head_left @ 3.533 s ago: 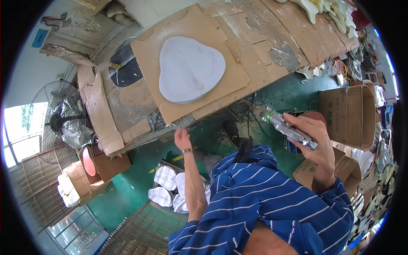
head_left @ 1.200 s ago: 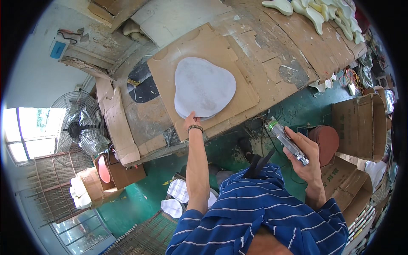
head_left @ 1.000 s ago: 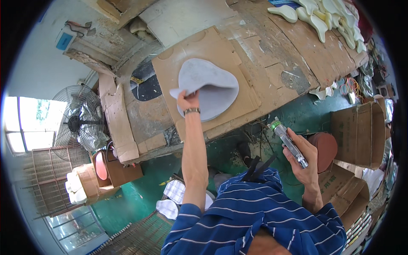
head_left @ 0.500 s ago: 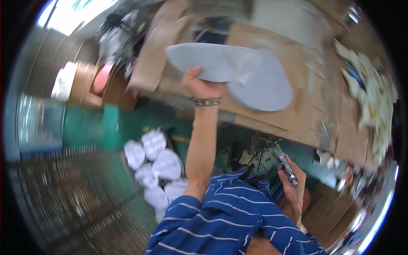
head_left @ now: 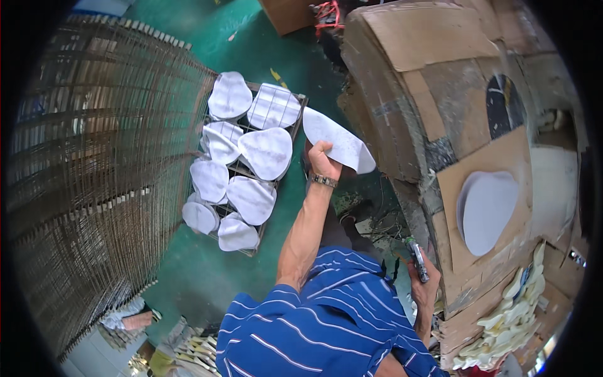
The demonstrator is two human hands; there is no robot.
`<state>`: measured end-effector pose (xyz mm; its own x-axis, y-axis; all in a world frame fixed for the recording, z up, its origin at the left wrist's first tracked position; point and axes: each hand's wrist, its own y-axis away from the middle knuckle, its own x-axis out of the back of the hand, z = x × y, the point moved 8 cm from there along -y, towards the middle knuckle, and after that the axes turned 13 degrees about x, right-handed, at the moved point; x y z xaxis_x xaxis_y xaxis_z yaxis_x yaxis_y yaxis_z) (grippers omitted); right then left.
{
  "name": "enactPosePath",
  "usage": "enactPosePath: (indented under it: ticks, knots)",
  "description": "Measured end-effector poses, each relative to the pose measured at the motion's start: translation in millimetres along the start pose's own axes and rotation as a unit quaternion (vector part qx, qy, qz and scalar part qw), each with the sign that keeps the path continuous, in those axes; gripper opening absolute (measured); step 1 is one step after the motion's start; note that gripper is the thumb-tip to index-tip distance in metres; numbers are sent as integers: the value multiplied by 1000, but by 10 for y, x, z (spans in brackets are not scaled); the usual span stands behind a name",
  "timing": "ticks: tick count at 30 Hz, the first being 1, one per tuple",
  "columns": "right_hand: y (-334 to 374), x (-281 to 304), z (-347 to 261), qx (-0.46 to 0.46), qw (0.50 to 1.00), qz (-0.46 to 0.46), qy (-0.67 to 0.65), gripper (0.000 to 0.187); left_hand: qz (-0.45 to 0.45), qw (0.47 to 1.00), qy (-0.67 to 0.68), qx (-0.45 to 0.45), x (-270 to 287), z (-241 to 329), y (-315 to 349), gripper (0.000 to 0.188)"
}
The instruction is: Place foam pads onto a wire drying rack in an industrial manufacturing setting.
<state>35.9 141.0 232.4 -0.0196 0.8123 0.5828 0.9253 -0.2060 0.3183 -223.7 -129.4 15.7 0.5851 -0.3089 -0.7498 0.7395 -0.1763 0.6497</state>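
Note:
My left hand [head_left: 324,162] is closed on the edge of a thin, pale grey rounded sheet [head_left: 339,141], thumb on top. The sheet is held in the air, bent slightly, between the table and a low wire rack [head_left: 269,234]. Similar pale grey rounded sheets [head_left: 266,154] lie in several small piles across that rack. Low beside the table edge, my right hand [head_left: 425,283] grips a slim silver and black hand tool [head_left: 416,259] with a green end; its exact kind is unclear. A small stack of grey rounded sheets [head_left: 488,213] rests on the table.
A worktable covered in cardboard [head_left: 433,47] fills the right side. Cream-coloured cut pieces [head_left: 509,320] are heaped at its near end. On the left stands a tall wire rack [head_left: 125,169]. A brown box [head_left: 287,14] sits on the green floor at the back.
My view has turned left toward the low rack. My left hand has carried the sheet away from the stack on the table. The right hand still holds the tool.

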Motion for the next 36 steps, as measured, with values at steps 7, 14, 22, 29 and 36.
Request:
enactPosePath:
  ticks: [7, 14, 22, 29, 36]
  knots:
    - [-957, -1104, -270, -51, 995, -76, 45, 45, 35, 999, 23, -3, 468, 1230, -1651, 58]
    - [-1590, -2156, 17, -176, 964, -176, 90, 48, 66, 995, 36, -62, 1363, 2462, -3049, 44]
    - [-1873, -2925, 706, -275, 935, -211, 78, 44, 184, 977, 30, -103, 3641, 3298, -3959, 48]
    - [-1951, -3040, 824, -286, 928, -223, 82, 48, 429, 889, -127, -96, 5113, 3342, -3843, 68]
    - [-1938, -2836, 397, -213, 950, -216, 67, 49, 456, 862, -196, -103, 4402, 3124, -2871, 69]
